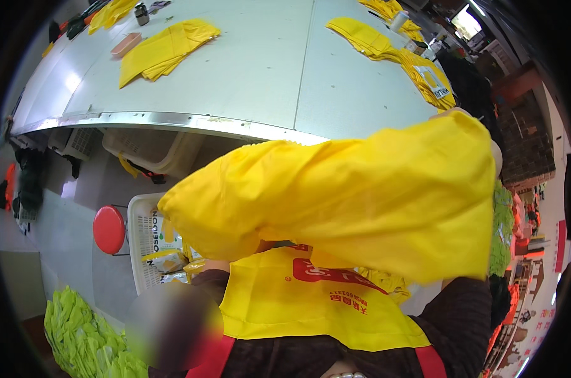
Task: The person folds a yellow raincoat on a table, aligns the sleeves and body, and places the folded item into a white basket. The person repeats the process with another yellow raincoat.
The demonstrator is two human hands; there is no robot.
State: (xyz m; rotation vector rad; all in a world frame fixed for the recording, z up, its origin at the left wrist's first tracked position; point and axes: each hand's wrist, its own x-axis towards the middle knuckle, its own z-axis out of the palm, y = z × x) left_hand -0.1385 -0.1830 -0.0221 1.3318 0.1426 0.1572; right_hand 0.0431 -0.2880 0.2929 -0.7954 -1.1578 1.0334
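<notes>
A yellow oversleeve point(348, 195), smooth and wide, is stretched across the front of my body and slightly blurred. My right hand point(497, 157) grips its right end, mostly hidden behind the fabric. Of my left hand point(211, 265), only a bit of skin near the wrist shows below the oversleeve's left end, beside a white basket point(136, 236). Its fingers are hidden. Small yellow-and-white packets point(166, 259) lie in that basket. I wear a yellow apron point(266, 302) with red straps and red print.
The pale table point(254, 75) has a metal edge. On it lie yellow folded stacks point(166, 50), more yellow pieces point(367, 39), a pink tray point(126, 44) and a dark jar point(141, 14). A red stool point(109, 230) and lime-green bundles point(84, 334) are at left.
</notes>
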